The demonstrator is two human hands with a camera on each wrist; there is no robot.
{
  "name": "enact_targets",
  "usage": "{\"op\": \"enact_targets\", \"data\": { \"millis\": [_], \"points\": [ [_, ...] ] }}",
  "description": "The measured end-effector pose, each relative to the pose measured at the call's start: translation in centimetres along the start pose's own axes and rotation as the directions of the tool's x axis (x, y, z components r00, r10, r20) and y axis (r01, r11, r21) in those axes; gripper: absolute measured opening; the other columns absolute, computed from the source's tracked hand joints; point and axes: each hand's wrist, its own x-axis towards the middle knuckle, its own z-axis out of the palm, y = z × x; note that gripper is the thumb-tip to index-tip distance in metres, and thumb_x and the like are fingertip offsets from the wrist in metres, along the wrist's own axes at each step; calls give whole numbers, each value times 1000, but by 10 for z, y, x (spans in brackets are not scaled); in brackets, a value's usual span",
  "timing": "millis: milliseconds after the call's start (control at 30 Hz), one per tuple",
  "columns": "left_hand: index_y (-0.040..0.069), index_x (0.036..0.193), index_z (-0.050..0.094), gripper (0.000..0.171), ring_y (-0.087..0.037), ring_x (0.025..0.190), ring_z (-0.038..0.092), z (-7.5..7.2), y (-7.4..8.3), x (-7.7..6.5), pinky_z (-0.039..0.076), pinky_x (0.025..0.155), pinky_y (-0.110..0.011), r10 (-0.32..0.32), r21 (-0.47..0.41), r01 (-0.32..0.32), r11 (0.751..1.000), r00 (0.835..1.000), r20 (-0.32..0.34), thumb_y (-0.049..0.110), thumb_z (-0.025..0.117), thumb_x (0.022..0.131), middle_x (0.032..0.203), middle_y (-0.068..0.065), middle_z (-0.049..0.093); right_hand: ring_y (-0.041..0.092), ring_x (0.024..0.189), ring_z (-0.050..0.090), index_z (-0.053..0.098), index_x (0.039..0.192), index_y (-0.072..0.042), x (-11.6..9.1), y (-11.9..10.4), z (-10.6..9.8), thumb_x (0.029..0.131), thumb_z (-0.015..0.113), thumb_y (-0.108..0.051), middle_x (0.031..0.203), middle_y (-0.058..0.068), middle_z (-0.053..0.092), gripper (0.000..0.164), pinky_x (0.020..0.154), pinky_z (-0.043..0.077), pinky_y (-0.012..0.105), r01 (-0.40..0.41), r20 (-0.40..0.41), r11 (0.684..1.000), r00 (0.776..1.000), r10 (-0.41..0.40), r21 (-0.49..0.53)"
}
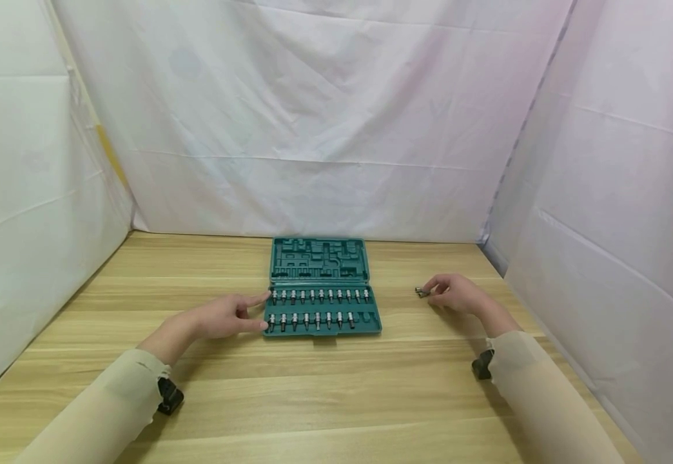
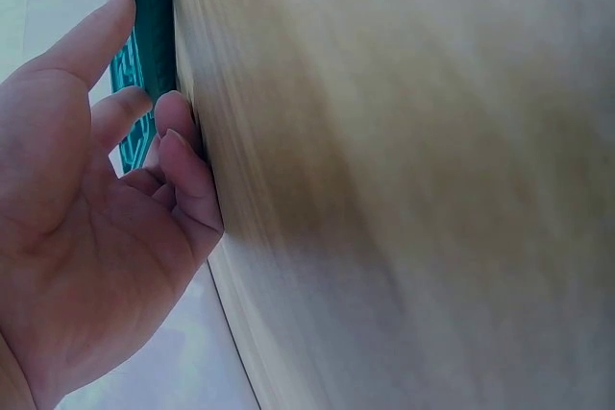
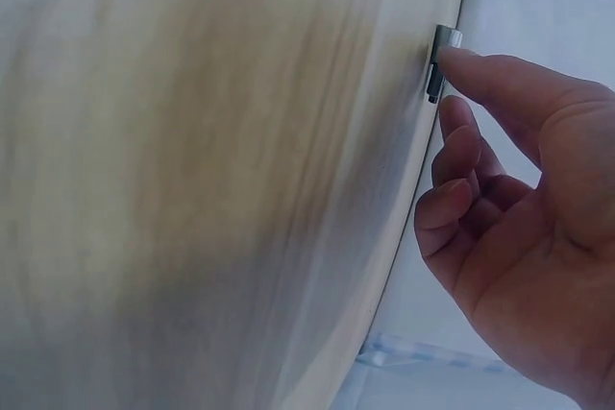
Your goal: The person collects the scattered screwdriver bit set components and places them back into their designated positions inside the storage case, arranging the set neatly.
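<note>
A green case (image 1: 323, 309) lies open on the table, two rows of silver-and-dark bit sockets (image 1: 317, 320) standing in its near half. My left hand (image 1: 223, 316) is at the case's left edge, index finger and thumb stretched out to it. In the left wrist view, the thumb (image 2: 120, 12) meets the case's green side (image 2: 152, 26); the other fingers are bent and hold nothing. To the right of the case, my right hand (image 1: 458, 294) has its thumb and index finger at a small bit socket (image 3: 444, 50) close to the tabletop, seemingly pinching it. The thumb partly covers it.
The case's lid (image 1: 319, 259) leans back with moulded recesses. Two slots (image 1: 365, 318) at the right end of the near row hold no bits. White cloth (image 1: 313, 116) walls the wood-grain table (image 1: 313, 399) at the back and both sides.
</note>
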Motion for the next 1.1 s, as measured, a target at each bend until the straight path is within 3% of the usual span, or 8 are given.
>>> {"op": "enact_targets", "data": {
  "millis": [467, 733, 1100],
  "points": [
    [26, 174, 32, 84, -17, 72, 42, 0, -1, 1, 40, 63, -30, -1, 4, 1, 1000, 1000, -7, 46, 75, 105, 83, -3, 50, 20, 88, 59, 80, 116, -11, -3, -5, 0, 100, 80, -16, 101, 8, 72, 17, 78, 48, 34, -3, 9, 999, 1000, 4, -42],
    [27, 174, 32, 84, -17, 72, 43, 0, 0, 0, 41, 63, -30, -8, -1, 8, 1000, 1000, -5, 46, 75, 105, 83, -3, 50, 21, 101, 63, 82, 109, -13, -6, -8, 0, 101, 80, -19, 114, 8, 79, 10, 95, 51, 43, -10, 54, 997, 998, 14, -81],
    [27, 175, 31, 84, -18, 74, 44, 0, 1, 0, 41, 65, -31, -7, 13, 7, 1000, 1000, -5, 46, 74, 105, 86, -4, 51, 18, 95, 64, 79, 114, -10, -6, -19, 10, 104, 77, -23, 113, 7, 77, 16, 83, 53, 31, 29, 60, 998, 998, -32, 47]
  ]
}}
